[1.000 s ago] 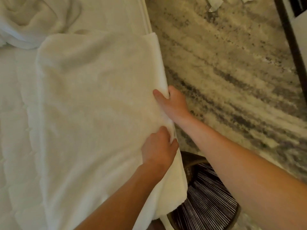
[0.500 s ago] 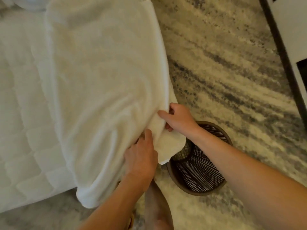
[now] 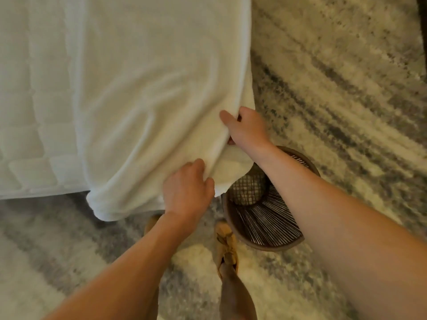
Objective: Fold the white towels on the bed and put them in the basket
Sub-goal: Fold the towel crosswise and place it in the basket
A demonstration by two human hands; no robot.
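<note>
A large white towel [image 3: 150, 93] lies spread over the near corner of the bed [image 3: 27, 112], its lower edge hanging past the mattress. My left hand [image 3: 188, 188] grips the towel's near right edge. My right hand [image 3: 246, 128] pinches the same edge a little farther up, thumb on top. A round dark woven basket [image 3: 265, 218] stands on the floor just right of the bed corner, below my right forearm, which hides part of its rim. The towel's corner droops over the basket's left rim.
A grey and cream patterned rug [image 3: 335, 88] covers the floor right of and in front of the bed. My feet in tan shoes [image 3: 227, 245] stand by the basket. A dark furniture edge [image 3: 424, 10] shows at the top right.
The view has tilted down and back, bringing the bed corner, basket and my feet into sight. Both hands slid down the towel's right edge toward its near corner and still grip it.
</note>
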